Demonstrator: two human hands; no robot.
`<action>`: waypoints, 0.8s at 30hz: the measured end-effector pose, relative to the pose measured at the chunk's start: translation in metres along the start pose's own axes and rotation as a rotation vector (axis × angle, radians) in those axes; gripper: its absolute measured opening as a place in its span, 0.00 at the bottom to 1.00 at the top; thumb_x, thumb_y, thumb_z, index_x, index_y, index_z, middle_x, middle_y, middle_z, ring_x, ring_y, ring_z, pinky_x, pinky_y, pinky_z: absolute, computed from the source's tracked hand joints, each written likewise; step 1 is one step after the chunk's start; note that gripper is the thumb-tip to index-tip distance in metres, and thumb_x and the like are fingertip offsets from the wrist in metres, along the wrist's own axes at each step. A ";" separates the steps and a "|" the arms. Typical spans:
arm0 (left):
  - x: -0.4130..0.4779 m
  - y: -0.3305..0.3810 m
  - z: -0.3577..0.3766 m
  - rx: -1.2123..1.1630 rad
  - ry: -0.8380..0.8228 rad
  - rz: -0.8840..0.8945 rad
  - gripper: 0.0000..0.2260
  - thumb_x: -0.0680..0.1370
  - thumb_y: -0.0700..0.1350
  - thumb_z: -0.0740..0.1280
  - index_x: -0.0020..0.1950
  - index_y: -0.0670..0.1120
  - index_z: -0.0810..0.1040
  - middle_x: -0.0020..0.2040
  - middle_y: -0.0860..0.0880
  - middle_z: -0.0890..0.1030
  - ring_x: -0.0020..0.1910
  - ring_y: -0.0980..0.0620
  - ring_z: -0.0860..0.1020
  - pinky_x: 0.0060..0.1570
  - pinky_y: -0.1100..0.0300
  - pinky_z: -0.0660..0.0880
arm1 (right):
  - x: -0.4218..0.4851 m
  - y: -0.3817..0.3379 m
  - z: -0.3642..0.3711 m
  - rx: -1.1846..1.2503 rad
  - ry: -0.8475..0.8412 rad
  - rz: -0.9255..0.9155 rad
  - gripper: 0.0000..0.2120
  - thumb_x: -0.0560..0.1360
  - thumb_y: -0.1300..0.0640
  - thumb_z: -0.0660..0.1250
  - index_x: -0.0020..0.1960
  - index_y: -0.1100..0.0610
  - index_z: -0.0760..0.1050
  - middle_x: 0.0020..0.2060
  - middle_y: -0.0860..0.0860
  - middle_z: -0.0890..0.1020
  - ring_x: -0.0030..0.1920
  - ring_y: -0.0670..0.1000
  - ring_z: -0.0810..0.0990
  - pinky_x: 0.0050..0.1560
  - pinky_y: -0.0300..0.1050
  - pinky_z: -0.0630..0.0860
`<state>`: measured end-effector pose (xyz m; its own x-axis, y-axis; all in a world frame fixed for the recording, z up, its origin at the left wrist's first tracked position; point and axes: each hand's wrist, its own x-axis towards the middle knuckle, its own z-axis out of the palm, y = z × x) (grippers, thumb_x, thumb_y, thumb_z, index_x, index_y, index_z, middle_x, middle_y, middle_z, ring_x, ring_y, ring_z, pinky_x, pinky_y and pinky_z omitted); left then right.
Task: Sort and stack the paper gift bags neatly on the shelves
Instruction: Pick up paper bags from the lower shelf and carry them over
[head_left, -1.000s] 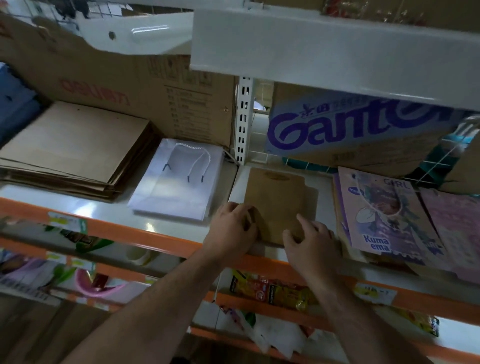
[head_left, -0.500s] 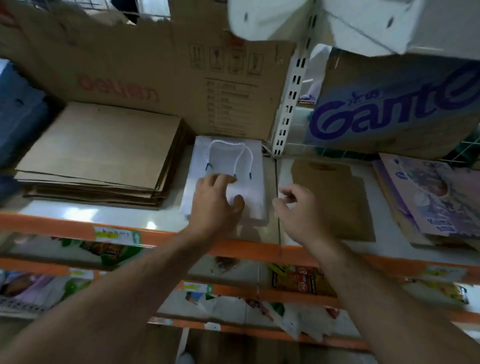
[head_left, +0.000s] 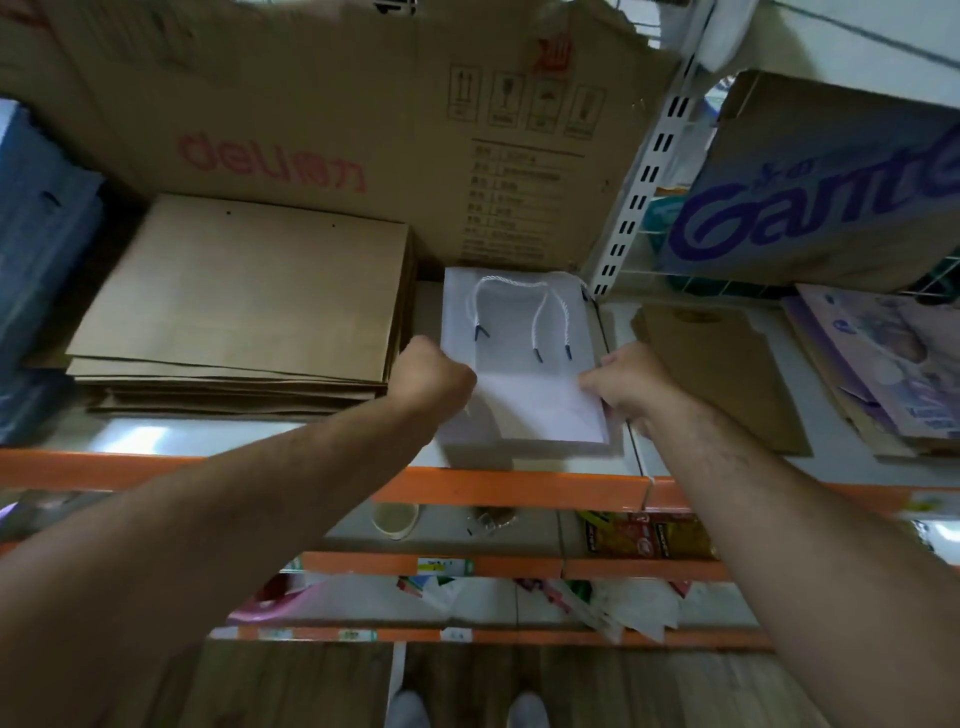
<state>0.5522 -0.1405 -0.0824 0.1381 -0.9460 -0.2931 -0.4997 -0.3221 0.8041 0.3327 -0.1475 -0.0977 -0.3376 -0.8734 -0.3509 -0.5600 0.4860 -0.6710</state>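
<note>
Single head-worn wide-angle view, forward and down, close above the orange-edged shelf (head_left: 519, 488).

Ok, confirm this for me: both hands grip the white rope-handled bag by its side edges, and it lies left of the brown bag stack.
Not quite. The head view shows the white bag lying right of the brown bag stack, not left. The rest holds: left hand and right hand grip its side edges.

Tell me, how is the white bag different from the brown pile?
The white gift bag is small, with rope handles on top; the stack of brown bags is larger and shows no handle. The left hand and right hand hold the white gift bag's sides; the stack is untouched. Both lie flat on one shelf.
</note>
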 end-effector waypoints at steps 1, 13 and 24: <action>0.001 0.001 0.001 0.027 -0.010 -0.012 0.05 0.77 0.36 0.66 0.50 0.42 0.72 0.43 0.45 0.75 0.37 0.51 0.74 0.30 0.60 0.70 | -0.003 0.000 -0.002 -0.004 -0.009 0.021 0.09 0.65 0.64 0.71 0.44 0.66 0.78 0.40 0.62 0.82 0.41 0.59 0.84 0.40 0.56 0.81; -0.005 0.010 0.003 -0.128 0.116 0.207 0.12 0.75 0.34 0.65 0.55 0.47 0.71 0.46 0.50 0.76 0.44 0.52 0.75 0.36 0.56 0.73 | -0.027 0.003 -0.024 0.373 0.012 -0.211 0.12 0.77 0.66 0.68 0.57 0.54 0.76 0.48 0.51 0.82 0.49 0.51 0.82 0.49 0.49 0.79; -0.020 -0.008 0.020 -0.074 0.143 0.539 0.15 0.80 0.38 0.64 0.58 0.59 0.71 0.57 0.53 0.77 0.53 0.58 0.75 0.44 0.78 0.70 | -0.047 0.031 -0.011 0.286 0.069 -0.327 0.07 0.79 0.60 0.68 0.52 0.52 0.72 0.40 0.41 0.75 0.40 0.38 0.73 0.34 0.30 0.67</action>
<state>0.5363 -0.1183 -0.0934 -0.0027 -0.9713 0.2380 -0.4712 0.2111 0.8564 0.3227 -0.0911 -0.0945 -0.2329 -0.9711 -0.0519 -0.4169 0.1479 -0.8968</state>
